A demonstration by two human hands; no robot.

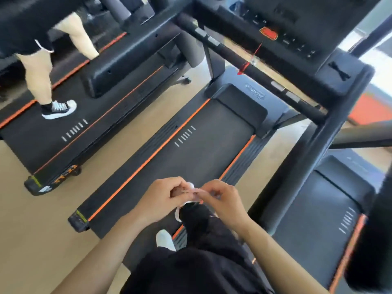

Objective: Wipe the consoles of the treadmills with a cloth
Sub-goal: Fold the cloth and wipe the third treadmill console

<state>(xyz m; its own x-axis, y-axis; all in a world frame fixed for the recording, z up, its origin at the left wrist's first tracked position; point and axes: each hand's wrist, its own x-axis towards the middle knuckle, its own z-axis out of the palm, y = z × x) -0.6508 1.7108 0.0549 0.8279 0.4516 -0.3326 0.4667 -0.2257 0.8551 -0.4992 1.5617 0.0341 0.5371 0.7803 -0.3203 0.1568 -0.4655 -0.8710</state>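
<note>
Both my hands are in front of my waist over the rear of the middle treadmill's belt (212,145). My left hand (163,198) and my right hand (220,198) pinch a small white cloth (192,196) between them; part of it hangs down below the fingers. The treadmill's black console (297,28), with a red stop button (269,33) and a red safety cord, is up at the top right, far from both hands. A black handlebar (244,60) runs below it.
Another person in beige trousers and black-and-white sneakers (59,109) walks on the left treadmill (95,128). A third treadmill belt (318,219) lies at the right. Beige floor shows between the machines. My white shoe (164,238) stands near the belt's rear.
</note>
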